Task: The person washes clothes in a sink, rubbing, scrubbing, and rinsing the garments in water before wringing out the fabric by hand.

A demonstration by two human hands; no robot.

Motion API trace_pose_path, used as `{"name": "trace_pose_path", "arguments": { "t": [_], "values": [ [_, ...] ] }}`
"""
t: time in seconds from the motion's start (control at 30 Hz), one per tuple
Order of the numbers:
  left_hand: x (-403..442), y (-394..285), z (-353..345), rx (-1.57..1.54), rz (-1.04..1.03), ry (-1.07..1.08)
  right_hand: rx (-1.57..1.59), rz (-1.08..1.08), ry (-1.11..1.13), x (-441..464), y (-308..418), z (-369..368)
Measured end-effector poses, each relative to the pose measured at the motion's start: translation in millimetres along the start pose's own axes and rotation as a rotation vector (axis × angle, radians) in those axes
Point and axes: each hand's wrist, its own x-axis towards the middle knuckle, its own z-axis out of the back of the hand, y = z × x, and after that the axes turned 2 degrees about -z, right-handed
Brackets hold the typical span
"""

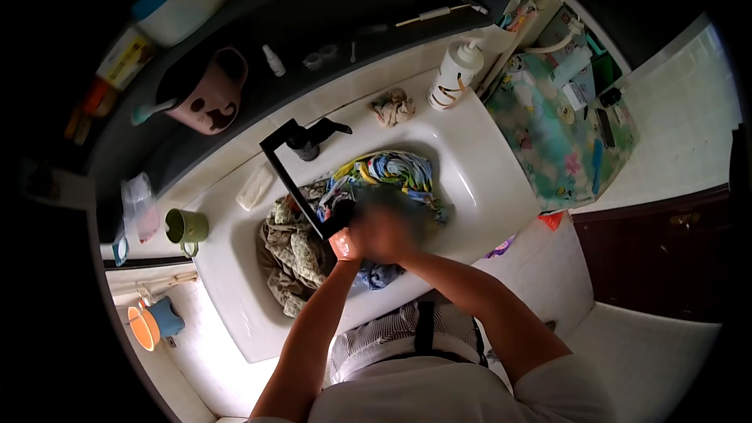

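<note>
Under the end of the black tap (294, 184), my left hand (345, 244) looks wet and curled closed; what it grips is hidden. Right beside it, my right hand (384, 235) is smeared, and its fingers do not show clearly. A dark grey blurred patch, perhaps cloth, covers the area just beyond both hands. They are over the white washbasin (470, 219), which holds heaped laundry. A blue, yellow and green patterned cloth (399, 168) lies behind the hands, and an olive-brown patterned cloth (294, 247) fills the left side. Some blue cloth (380, 275) shows below my wrists.
A white pump bottle (456, 74) and a crumpled cloth (393, 107) are on the basin's back rim. A soap bar (255, 188) sits left of the tap, near a green mug (186, 227). Above is a dark shelf with a pink pitcher (207, 98).
</note>
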Motion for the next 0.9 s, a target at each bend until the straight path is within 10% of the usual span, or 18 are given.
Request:
{"name": "trace_pose_path", "arguments": {
  "t": [0.2,0.23,0.43,0.53,0.6,0.73,0.8,0.9],
  "values": [
    [14.0,23.2,-34.1,0.016,0.016,-0.090,-0.178,0.101,0.084,26.9,-32.2,-13.9],
    [29.1,23.9,-32.5,0.267,0.224,0.516,-0.137,0.103,0.229,32.9,-42.7,-22.6],
    [19.0,76.4,-85.2,0.370,0.036,0.306,0.011,0.149,0.123,54.5,-77.8,-66.5],
    [43.0,63.4,-52.8,0.416,0.032,0.598,0.041,0.179,-0.048,55.3,-70.8,-56.0],
    [32.8,52.8,-63.0,0.343,-0.013,0.138,0.070,0.153,-0.079,57.7,-60.0,-40.7],
    [32.9,22.1,-23.9,0.080,-0.064,0.015,0.045,0.057,0.141,84.3,-36.0,6.4],
    [5.6,5.6,-2.7,-0.018,0.020,0.089,0.003,-0.185,0.591,112.8,3.6,66.9],
    [-38.0,-17.5,16.5,-0.114,0.129,0.272,-0.067,-0.315,0.391,116.3,32.6,55.9]
  ]
}}
